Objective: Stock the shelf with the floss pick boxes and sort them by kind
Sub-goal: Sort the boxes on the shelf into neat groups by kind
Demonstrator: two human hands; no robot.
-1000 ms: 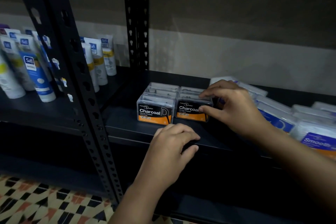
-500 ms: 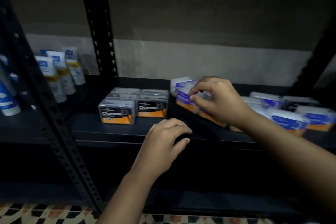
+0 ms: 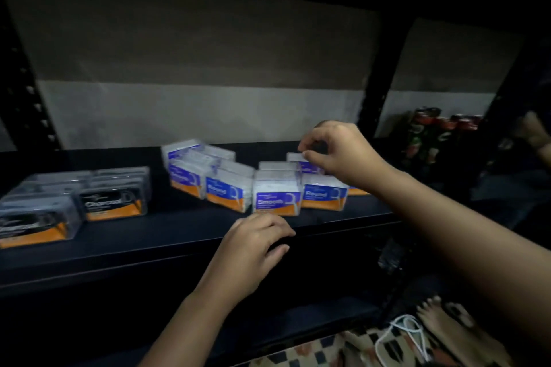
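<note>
At centre right of the frame, the right hand [image 3: 343, 152] has its grip pinched on the top edge of a blue box [image 3: 307, 162] at the back of the shelf [image 3: 179, 235]. More blue boxes [image 3: 275, 195] stand loosely across the middle of the shelf, some tilted. Charcoal boxes [image 3: 114, 202] sit in rows at the left. The left hand [image 3: 253, 247] rests on the shelf's front edge, fingers loosely curled, holding nothing.
</note>
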